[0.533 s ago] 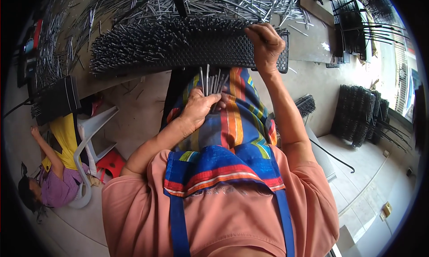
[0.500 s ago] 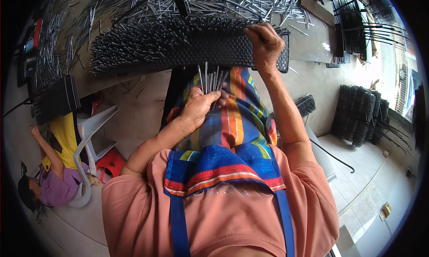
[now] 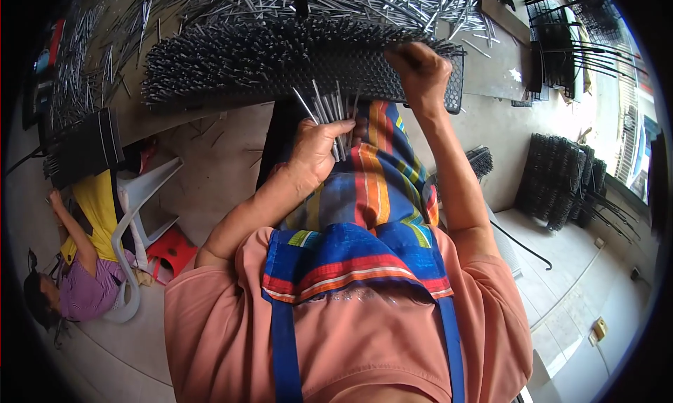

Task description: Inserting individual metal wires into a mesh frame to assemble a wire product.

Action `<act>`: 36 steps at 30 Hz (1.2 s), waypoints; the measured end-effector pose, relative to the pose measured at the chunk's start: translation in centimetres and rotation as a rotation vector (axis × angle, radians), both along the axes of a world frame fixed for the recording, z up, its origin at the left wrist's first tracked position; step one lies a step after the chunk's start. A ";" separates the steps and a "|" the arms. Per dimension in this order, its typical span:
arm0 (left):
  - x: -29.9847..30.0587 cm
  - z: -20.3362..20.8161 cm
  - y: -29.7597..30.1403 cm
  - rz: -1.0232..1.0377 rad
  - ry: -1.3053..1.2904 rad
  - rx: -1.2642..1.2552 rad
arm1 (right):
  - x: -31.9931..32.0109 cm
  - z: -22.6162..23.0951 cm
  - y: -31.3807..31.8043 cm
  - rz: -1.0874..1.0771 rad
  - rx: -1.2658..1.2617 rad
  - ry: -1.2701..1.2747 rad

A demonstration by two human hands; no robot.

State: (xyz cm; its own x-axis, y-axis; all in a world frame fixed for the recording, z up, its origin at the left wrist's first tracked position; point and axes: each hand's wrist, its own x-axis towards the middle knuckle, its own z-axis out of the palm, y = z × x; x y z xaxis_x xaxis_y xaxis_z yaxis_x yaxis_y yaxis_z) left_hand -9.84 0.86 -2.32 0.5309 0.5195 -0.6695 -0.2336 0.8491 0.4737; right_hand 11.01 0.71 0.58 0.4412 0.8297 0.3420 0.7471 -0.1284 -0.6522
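Observation:
My left hand (image 3: pixel 315 145) is closed round a bundle of thin grey metal rods (image 3: pixel 328 112), which fan upward above my striped apron (image 3: pixel 371 186). Just beyond lies a long black perforated rack (image 3: pixel 378 77), its left and middle parts packed with upright dark rods (image 3: pixel 231 59). Over the right part of that rack, my right hand (image 3: pixel 424 70) is closed with its fingers pinched together. Whatever lies between those fingertips is too dark and small to make out.
Loose metal rods (image 3: pixel 392 2) are heaped on the table behind the rack. Stacked black racks (image 3: pixel 557 182) stand on the floor at right. At left, another person in a purple top (image 3: pixel 94 287) is by a white chair (image 3: pixel 137 263) and a red stool (image 3: pixel 170 254).
My left hand and its rods have shifted slightly up and the rods spread wider. The right hand has moved a little to the right and down over the rack.

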 end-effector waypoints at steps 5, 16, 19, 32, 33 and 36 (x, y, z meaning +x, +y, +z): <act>-0.1 1.8 0.5 -0.043 -0.068 -0.046 | -3.3 0.2 -2.1 0.203 -0.520 0.903; -2.9 0.5 1.2 -0.024 0.037 -0.078 | -5.6 0.8 -0.7 -0.047 -0.138 1.003; -3.3 0.2 0.5 -0.009 0.111 -0.044 | -5.3 0.4 1.4 -0.056 0.167 0.887; -3.1 1.8 1.1 0.042 0.041 0.038 | -6.8 -1.4 4.7 0.093 0.090 0.166; -3.0 1.7 1.2 0.060 0.025 0.013 | -7.0 -1.2 4.8 0.096 0.091 0.165; -3.1 1.2 1.2 0.082 0.022 -0.036 | -7.3 -0.9 5.0 0.071 0.045 0.051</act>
